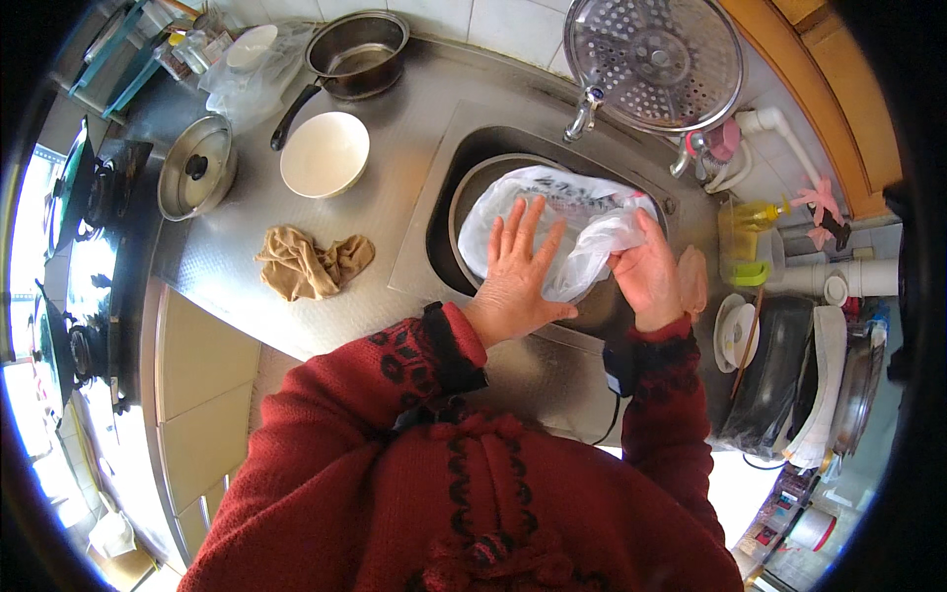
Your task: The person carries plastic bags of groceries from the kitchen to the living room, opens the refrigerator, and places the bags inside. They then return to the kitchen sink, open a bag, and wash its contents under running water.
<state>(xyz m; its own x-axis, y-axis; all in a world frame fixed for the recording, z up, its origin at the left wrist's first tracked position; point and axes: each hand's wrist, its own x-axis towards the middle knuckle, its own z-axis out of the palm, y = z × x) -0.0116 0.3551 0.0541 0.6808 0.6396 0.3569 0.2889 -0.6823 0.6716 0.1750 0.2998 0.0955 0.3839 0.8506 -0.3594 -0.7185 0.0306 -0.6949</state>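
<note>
A white plastic bag (503,192) with dark printing rests in a round metal basin (464,200) inside the sink (436,251). My left hand (516,270) lies over the bag, palm down with its fingers spread. At the right, my right hand (645,277) pinches a gathered, crumpled end of the bag between thumb and fingers. What the bag contains is hidden from me.
Left of the sink are a brown cloth (307,263), a white bowl (324,155), a lidded pot (196,170) and a long-handled saucepan (356,55). A tap (584,115) and a perforated steamer plate (658,63) stand behind the sink. Plates (736,333) lean at the right.
</note>
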